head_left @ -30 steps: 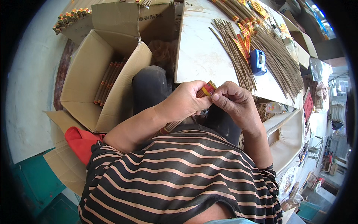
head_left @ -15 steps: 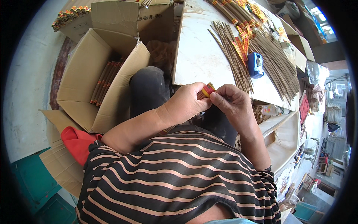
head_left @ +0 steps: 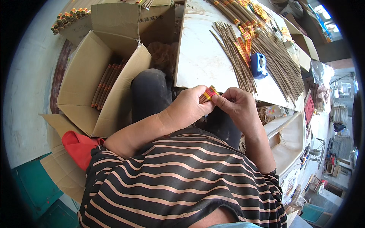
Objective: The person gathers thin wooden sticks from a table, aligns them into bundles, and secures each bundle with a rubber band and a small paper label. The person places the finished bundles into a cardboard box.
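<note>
My left hand (head_left: 189,105) is wrapped round a bundle of thin brown incense sticks (head_left: 203,100) above my lap. A red and yellow paper band (head_left: 210,92) circles the end of that bundle. My right hand (head_left: 240,107) is closed, its thumb pressing on the band's right edge and its fingers curled behind. Most of the bundle is hidden by my left hand and wrist. Beyond my hands, loose incense sticks (head_left: 236,57) lie on a white table (head_left: 199,49), with red and yellow paper strips (head_left: 243,47) and a blue tape dispenser (head_left: 259,65) among them.
An open cardboard box (head_left: 81,76) at my left holds several banded bundles (head_left: 107,85). More bundles (head_left: 70,19) are stacked at the far left. A red cloth (head_left: 78,148) lies by my left elbow. Finished-looking bundles (head_left: 228,11) rest at the table's far side.
The bundle has turned slightly in my left hand, so more of the red band shows. My right thumb stays against it. The whole view has shifted a little.
</note>
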Demonstrator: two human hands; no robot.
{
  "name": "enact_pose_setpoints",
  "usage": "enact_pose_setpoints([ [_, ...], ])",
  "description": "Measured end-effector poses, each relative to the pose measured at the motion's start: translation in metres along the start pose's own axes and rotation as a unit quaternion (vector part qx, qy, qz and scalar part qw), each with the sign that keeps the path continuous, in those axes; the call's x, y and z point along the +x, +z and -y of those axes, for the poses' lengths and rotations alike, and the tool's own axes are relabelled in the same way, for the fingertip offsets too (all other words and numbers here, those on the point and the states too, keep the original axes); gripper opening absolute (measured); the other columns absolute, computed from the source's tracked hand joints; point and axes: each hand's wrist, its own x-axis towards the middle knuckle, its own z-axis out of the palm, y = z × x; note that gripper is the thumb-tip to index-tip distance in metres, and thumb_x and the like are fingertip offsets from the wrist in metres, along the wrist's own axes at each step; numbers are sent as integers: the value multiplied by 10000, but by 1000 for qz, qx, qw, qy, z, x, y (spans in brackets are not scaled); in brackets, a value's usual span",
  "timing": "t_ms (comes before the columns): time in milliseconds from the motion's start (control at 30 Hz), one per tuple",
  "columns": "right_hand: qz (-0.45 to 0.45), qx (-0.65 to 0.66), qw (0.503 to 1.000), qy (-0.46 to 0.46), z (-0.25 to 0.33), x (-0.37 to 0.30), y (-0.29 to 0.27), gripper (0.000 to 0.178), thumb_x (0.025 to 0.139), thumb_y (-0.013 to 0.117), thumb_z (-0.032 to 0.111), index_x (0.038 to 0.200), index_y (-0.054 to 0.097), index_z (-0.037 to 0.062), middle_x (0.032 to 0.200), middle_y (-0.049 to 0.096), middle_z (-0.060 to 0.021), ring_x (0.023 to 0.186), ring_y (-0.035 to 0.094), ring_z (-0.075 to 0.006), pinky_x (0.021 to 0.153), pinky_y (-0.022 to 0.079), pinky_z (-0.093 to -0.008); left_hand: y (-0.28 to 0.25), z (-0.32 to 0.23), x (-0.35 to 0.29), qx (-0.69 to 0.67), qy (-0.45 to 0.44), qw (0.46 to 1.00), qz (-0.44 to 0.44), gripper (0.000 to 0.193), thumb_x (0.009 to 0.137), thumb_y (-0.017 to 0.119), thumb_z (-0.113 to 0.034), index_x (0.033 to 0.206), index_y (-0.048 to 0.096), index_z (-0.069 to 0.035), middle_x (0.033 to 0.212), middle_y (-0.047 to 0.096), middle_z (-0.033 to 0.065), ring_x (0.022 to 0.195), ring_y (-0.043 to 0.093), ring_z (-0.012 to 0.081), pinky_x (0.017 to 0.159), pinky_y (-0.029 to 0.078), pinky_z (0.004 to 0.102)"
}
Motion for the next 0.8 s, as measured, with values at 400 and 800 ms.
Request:
enact_pose_setpoints([
  [400, 13, 51, 997, -64, -9, -1, -2, 301, 758, 726, 270, 746, 597, -2, 648, 541, 21, 610, 446, -58, 534, 377, -210, -8, -2, -2, -231, -43, 964, 128, 155, 872, 540, -118, 973, 531, -1, 694, 516, 0, 549, 456, 38, 489, 392, 177],
  [800, -15, -20, 992, -120, -9, 2, -6, 320, 725, 738, 280, 705, 588, -1, 644, 512, -31, 602, 466, -119, 539, 386, -247, -8, 3, 0, -268, -6, 953, 144, 399, 968, 361, -390, 928, 530, -31, 651, 515, 10, 509, 450, 35, 464, 371, 147],
])
